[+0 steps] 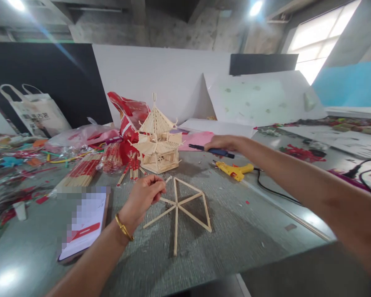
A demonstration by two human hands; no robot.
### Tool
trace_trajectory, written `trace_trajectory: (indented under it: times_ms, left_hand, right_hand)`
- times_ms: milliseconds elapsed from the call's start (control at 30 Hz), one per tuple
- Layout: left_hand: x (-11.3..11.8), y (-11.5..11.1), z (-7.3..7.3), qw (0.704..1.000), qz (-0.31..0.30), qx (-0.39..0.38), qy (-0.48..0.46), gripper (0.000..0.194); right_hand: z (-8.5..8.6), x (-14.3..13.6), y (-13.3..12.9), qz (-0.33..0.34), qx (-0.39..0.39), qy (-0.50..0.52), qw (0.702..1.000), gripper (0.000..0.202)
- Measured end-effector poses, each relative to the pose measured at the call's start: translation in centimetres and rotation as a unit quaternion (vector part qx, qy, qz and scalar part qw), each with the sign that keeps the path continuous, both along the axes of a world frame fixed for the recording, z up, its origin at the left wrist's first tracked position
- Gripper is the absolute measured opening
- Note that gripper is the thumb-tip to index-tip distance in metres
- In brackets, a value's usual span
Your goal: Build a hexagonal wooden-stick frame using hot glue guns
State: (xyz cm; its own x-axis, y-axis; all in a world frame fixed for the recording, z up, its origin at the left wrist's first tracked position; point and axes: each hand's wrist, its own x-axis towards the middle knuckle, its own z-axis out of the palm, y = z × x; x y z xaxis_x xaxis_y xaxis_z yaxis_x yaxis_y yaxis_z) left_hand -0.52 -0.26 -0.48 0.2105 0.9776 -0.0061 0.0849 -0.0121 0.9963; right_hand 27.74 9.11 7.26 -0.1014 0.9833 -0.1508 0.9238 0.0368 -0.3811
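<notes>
My left hand point(146, 192) is closed in a pinch beside the stick frame, and the pale tip of a short wooden stick point(168, 179) shows past its fingers. The wooden stick frame point(176, 205) lies flat, with several spokes meeting at the centre and outer sticks along its upper right side. Farther back, my right hand point(218, 142) is closed over a long, narrow dark blue tool point(221, 153) whose exact kind I cannot make out. Just in front of that tool rests a yellow glue gun point(234, 170). Behind the frame stands a wooden stick pagoda point(158, 142).
A phone point(85, 225) lies left of my left hand. Bundles of sticks with red wrappers point(80, 169) and a red bag point(128, 115) sit behind it. The glue gun's black cord point(273, 192) runs rightward; a long thin rod point(292, 216) lies on the table.
</notes>
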Motion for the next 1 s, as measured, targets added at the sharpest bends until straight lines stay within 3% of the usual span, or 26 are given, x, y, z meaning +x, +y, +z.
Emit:
trace_trajectory:
  times_ms: [100,167,267,367,500,633,833,1000]
  left_hand:
    - [0.0,-0.1,0.1,1.0,0.003,0.0,-0.008,0.014]
    - [0.1,-0.1,0.1,1.0,0.004,0.004,-0.013,0.013]
    - [0.4,-0.2,0.1,1.0,0.002,0.01,-0.014,0.012]
    - [0.7,-0.4,0.0,1.0,-0.003,0.016,-0.011,0.011]
    - [1.1,-1.0,0.2,1.0,-0.012,0.026,-0.007,0.013]
    - [1.1,-1.5,0.6,0.999,-0.02,0.036,-0.003,0.015]
    - [1.0,-1.5,0.5,0.998,-0.019,0.058,0.005,0.015]
    - [1.1,-1.6,0.0,0.996,-0.021,0.087,0.018,0.016]
  right_hand:
    - [-0.1,1.7,-3.9,0.03,-0.087,0.092,0.991,0.048]
    - [-0.9,2.3,-7.0,0.043,-0.124,0.165,0.978,0.048]
    - [-2.6,2.1,-11.7,0.051,-0.219,0.377,0.899,0.037]
    - [-3.8,1.1,-15.4,0.027,-0.236,0.426,0.873,0.022]
    - [-3.6,-0.6,-17.6,-0.01,-0.239,0.392,0.888,0.026]
    - [-2.4,-2.6,-18.4,-0.027,-0.227,0.28,0.932,0.028]
    - [-1.5,-5.1,-19.4,0.024,-0.185,0.099,0.977,0.021]
    - [-1.2,-6.3,-19.5,0.049,-0.166,0.073,0.982,0.02]
